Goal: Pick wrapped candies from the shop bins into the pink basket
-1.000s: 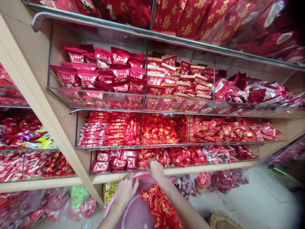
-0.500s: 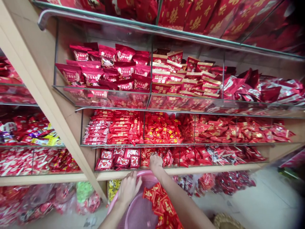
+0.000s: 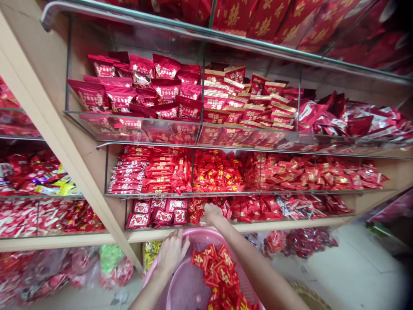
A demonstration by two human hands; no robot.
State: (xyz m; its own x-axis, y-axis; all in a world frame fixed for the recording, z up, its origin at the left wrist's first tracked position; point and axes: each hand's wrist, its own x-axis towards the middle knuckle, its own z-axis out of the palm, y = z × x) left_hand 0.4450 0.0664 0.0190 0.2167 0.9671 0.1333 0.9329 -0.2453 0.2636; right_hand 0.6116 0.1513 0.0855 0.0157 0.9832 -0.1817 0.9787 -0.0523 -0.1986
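Observation:
A pink plastic basket [image 3: 185, 282] is at the bottom of the head view, with a heap of red-wrapped candies [image 3: 221, 273] along its right side. My left hand [image 3: 174, 249] is closed over the basket's far left rim, thumb lying toward the inside. Beyond the basket, my right hand [image 3: 212, 214] reaches into the lowest shelf among red-and-gold wrapped sweets [image 3: 196, 209]. Its fingers are curled and partly hidden, so what they hold does not show. Heart-print packets [image 3: 166, 215] lie in the compartment just left of it.
Clear dividers split the shelf above [image 3: 164, 172] into compartments of red packets. Larger red pouches [image 3: 129, 97] fill a higher shelf, whose glass front [image 3: 145, 131] juts forward. A wooden post [image 3: 61, 125] stands left. Bagged goods [image 3: 298, 241] and a woven basket [image 3: 308, 295] are low down.
The view has shifted slightly, moving the shelves left in the picture. More of the pink basket and its candies shows. My right hand stays at the lowest shelf, my left on the rim.

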